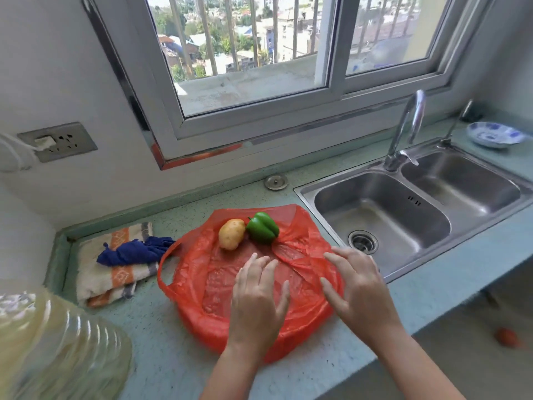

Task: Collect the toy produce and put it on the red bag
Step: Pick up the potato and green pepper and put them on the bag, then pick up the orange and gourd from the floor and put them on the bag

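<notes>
- Both hands, left hand (257,298) and right hand (359,287), spread flat with fingers apart, holding nothing, palms down over the red bag (202,272) on the counter (161,356)
- Further back on the bag: potato (231,234) touching the green pepper (262,227)
- Sink (386,217) just right of it

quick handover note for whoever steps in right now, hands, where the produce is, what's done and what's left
Left hand: open, fingers spread, palm down over the middle of the red bag, holding nothing.
Right hand: open, empty, over the bag's right edge beside the sink.
Done: potato and green pepper lie side by side on the far part of the bag, which is spread flat on the counter.
Left: a blurred reddish round thing lies on the floor at lower right, possibly another toy piece; check it. No other produce is in view.
</notes>
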A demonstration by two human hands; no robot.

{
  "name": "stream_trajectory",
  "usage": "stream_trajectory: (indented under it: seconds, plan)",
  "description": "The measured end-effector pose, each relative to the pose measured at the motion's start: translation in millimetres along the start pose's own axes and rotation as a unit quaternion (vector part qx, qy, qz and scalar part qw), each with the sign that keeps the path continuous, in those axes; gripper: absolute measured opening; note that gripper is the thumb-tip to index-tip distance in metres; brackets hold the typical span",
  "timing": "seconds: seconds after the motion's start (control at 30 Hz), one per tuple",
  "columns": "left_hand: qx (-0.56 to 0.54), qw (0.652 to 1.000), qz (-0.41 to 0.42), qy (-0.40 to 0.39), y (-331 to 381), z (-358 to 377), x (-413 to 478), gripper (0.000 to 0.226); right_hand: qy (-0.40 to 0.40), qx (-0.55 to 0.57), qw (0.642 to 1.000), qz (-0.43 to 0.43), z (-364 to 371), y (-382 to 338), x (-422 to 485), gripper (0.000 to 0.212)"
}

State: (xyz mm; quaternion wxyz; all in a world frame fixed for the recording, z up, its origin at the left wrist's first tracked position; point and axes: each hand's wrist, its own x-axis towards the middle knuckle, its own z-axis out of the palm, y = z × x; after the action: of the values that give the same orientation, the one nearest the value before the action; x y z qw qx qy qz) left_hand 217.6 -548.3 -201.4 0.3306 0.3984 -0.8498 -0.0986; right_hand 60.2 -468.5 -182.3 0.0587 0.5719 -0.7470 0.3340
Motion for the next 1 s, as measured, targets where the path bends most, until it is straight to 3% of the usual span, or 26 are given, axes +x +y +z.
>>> stream_trajectory:
  seconds: [0.6, 1.0]
  plan:
    - [-0.174, 0.965, 0.187, -0.058, 137.8, 49.2, -80.4, 0.034, 0.106, -0.133, 0.967, 0.188, -125.6, 37.6, -167.5, 0.041]
    - [-0.219, 0.914, 0.315, -0.128, 324.1, 130.3, -99.5, 0.031, 0.195, -0.205, 0.913, 0.295, -243.6, 148.7, -249.6, 0.037]
